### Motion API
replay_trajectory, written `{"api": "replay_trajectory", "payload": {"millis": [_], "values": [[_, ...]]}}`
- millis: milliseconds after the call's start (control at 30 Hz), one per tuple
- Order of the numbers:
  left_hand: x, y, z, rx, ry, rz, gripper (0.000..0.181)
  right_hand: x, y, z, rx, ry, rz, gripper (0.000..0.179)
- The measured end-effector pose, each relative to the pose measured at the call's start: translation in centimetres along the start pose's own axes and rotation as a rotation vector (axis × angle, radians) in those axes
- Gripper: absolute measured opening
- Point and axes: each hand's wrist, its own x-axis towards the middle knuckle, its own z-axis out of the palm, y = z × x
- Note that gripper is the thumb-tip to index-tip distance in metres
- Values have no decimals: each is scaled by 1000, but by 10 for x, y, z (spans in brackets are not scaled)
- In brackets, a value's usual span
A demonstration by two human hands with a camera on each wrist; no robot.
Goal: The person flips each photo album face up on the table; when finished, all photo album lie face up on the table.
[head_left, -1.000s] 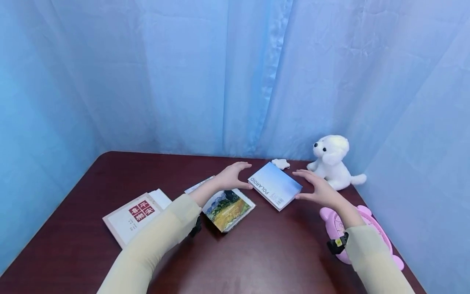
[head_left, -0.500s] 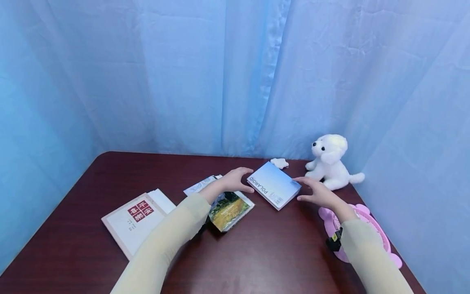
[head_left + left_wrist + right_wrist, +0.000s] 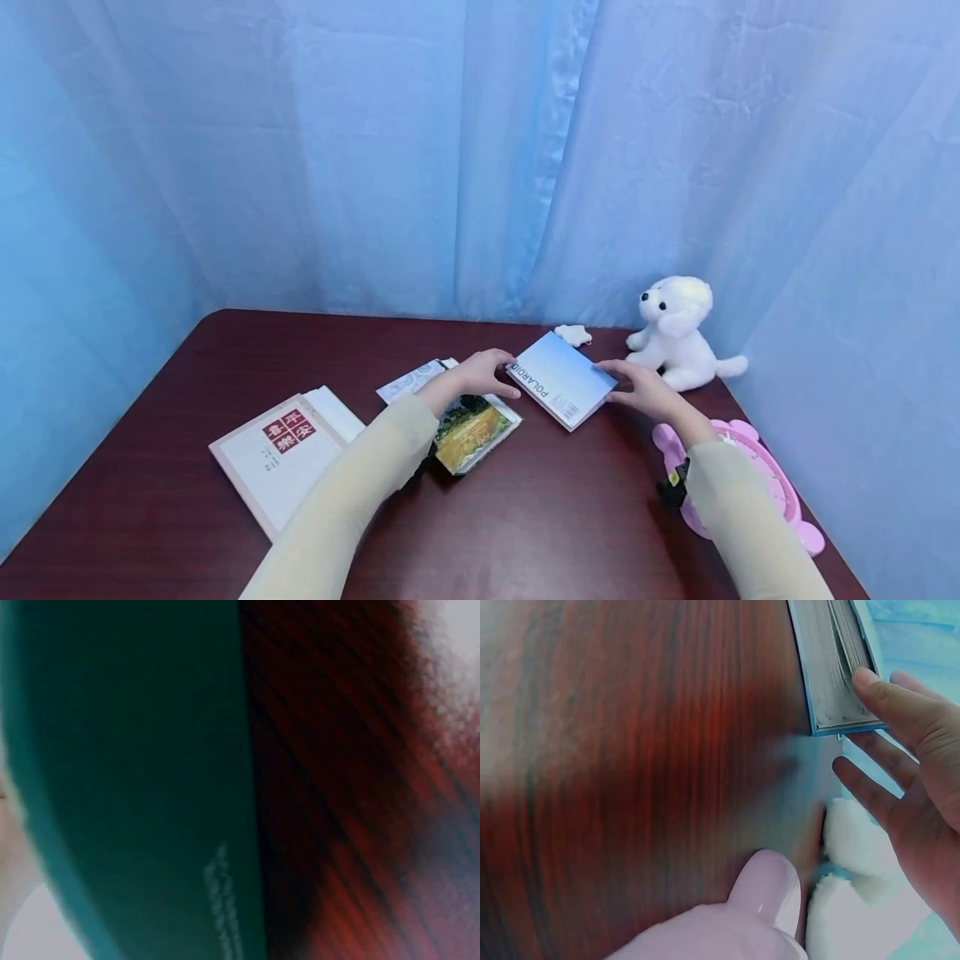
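Observation:
A blue-and-white book (image 3: 564,377) marked POLAROID lies flat on the dark red table, between my hands. At its left edge is my left hand (image 3: 480,372), with thumb and fingers spread apart; contact there is hard to tell. My right hand (image 3: 647,390) is at the book's right edge. In the right wrist view, the thumb of my right hand (image 3: 919,742) touches the page edges of the book (image 3: 836,667), and the fingers are loosely spread. Beneath my left wrist lie books, one with a painted landscape cover (image 3: 472,433).
A white book with red characters (image 3: 281,454) lies at left. Behind the POLAROID book is a small white star-shaped object (image 3: 573,335). A white plush dog (image 3: 678,333) and a pink clock (image 3: 780,479) stand at right. A dark green surface (image 3: 142,772) fills much of the left wrist view.
Both hands have come closer to the POLAROID book's edges, the left moving right and slightly down, the right moving left. The book stays in place.

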Motion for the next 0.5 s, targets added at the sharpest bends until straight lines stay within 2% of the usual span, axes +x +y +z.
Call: {"api": "replay_trajectory", "payload": {"millis": [233, 500], "values": [[1, -3, 5, -19, -9, -12, 67, 1, 0, 0, 21, 5, 25, 51], [-1, -1, 4, -45, -18, -14, 64, -1, -4, -3, 51, 21, -6, 46]]}}
